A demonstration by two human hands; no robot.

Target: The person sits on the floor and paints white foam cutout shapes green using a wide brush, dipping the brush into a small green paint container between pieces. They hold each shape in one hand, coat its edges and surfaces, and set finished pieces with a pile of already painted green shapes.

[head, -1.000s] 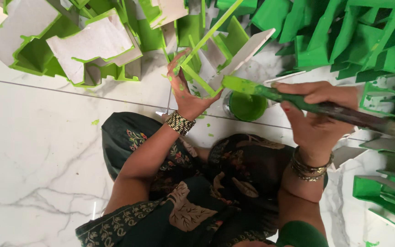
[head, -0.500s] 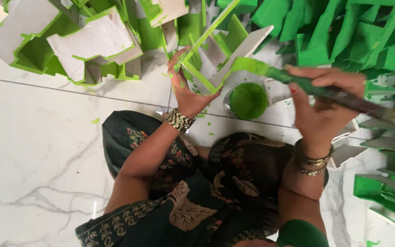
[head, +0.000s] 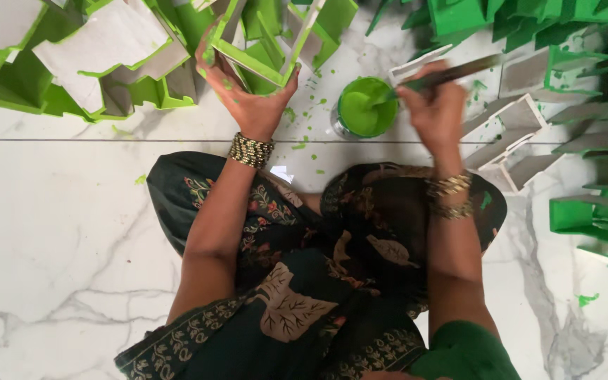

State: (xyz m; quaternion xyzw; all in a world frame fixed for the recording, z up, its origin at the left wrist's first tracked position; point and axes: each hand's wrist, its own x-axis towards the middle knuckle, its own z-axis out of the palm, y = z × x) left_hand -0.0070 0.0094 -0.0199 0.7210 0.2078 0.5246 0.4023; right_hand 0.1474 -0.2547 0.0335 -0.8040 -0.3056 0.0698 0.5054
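Sitting cross-legged on the marble floor (head: 58, 232), you have your lap at the near edge of the view, covered by a dark patterned garment (head: 304, 281).

Item, left hand (head: 251, 98): palm up, beaded bracelet at the wrist, fingers curled loosely round the lower edge of a green-edged frame (head: 265, 49). The frame stands tilted, just above your palm, with its grey inner faces showing.

Item, right hand (head: 434, 112): two gold bangles at the wrist, fingers closed round the handle of a brush (head: 445, 74). The handle runs up and to the right; the bristle end dips into the paint pot (head: 365, 107).

Item, pot: round, full of green paint, on the floor between your two hands, just beyond your knees. Green drips speckle the floor beside it.

Item, left far: a heap of part-painted pieces (head: 100, 63), grey faces with green edges, lying on the floor.

Item, right: unpainted grey frames (head: 515, 141) just beside your right hand, and fully green pieces (head: 592, 214) at the right edge and along the top.
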